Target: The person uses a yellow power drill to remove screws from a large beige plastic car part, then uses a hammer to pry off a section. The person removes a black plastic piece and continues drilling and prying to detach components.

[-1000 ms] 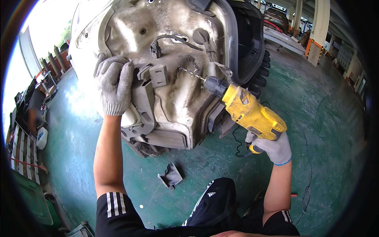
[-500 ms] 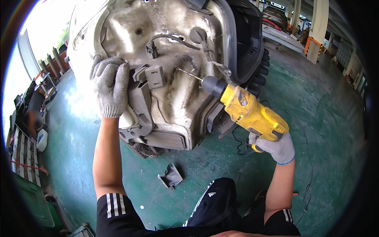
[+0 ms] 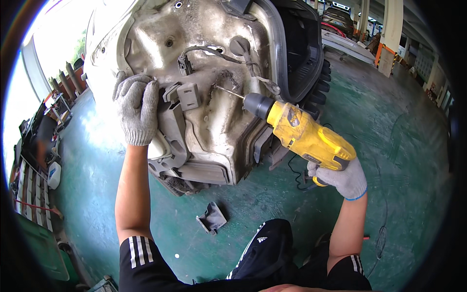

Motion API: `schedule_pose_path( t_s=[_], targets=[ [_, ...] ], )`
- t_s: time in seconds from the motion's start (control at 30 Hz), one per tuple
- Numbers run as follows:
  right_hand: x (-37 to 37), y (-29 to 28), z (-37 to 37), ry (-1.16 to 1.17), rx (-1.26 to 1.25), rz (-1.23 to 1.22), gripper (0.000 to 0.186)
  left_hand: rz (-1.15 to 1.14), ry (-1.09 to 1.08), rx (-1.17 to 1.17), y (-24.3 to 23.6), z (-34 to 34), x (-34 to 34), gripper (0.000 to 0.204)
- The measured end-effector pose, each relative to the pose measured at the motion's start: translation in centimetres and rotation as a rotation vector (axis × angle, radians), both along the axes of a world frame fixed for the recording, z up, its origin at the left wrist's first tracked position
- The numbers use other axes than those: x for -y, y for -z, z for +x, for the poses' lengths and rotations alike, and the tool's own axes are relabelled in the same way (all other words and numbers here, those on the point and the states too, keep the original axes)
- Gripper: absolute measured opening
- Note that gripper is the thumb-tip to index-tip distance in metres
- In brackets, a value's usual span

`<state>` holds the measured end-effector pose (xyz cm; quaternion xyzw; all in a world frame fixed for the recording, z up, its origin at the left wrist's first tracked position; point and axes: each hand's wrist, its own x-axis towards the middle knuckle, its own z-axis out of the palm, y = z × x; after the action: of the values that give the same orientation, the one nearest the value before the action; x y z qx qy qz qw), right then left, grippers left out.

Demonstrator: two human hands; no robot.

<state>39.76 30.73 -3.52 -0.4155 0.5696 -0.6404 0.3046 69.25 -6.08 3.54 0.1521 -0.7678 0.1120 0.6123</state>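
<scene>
My right hand [image 3: 346, 179], in a pale knit glove with a blue cuff, grips the handle of a yellow and black power drill [image 3: 311, 138]. Its thin drill bit [image 3: 228, 91] points left, the tip at a dark, scraped patch on the bare metal rear corner of a car body [image 3: 160, 53]. Whether the tip touches the metal, I cannot tell. My left hand [image 3: 136, 109], gloved alike, is bent over the panel's edge at the left, its fingertips partly hidden. Just right of it are a grey plastic bracket [image 3: 188, 96] and a loose wiring connector [image 3: 185, 65].
A grey plastic piece [image 3: 212, 218] lies on the green floor [image 3: 262, 199] before my knee. Black cable [image 3: 381, 238] trails at the right. A dark plastic liner [image 3: 304, 53] borders the metal. Removed parts and a white jug [image 3: 54, 175] stand at the left.
The drill and its bit have shifted slightly left in the picture, and the car body has shifted a little too. The bit tip stays by the same dark patch; both grips are unchanged.
</scene>
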Motion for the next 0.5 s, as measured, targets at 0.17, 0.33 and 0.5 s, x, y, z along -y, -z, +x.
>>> schedule_pose_path(
  t_s=[0.17,0.33,0.5],
  targets=[
    [-0.09,-0.61,0.08,0.013,-0.065,0.017,0.056,-0.017,-0.022,0.008,0.0,0.12,0.09,0.017],
    [-0.09,-0.13,-0.06,-0.004,-0.01,-0.013,0.056,0.002,0.003,-0.008,0.07,-0.03,0.02,0.017],
    [-0.16,-0.05,-0.01,-0.002,-0.005,-0.001,0.054,-0.003,0.007,-0.002,0.01,0.02,0.0,0.016]
  ],
)
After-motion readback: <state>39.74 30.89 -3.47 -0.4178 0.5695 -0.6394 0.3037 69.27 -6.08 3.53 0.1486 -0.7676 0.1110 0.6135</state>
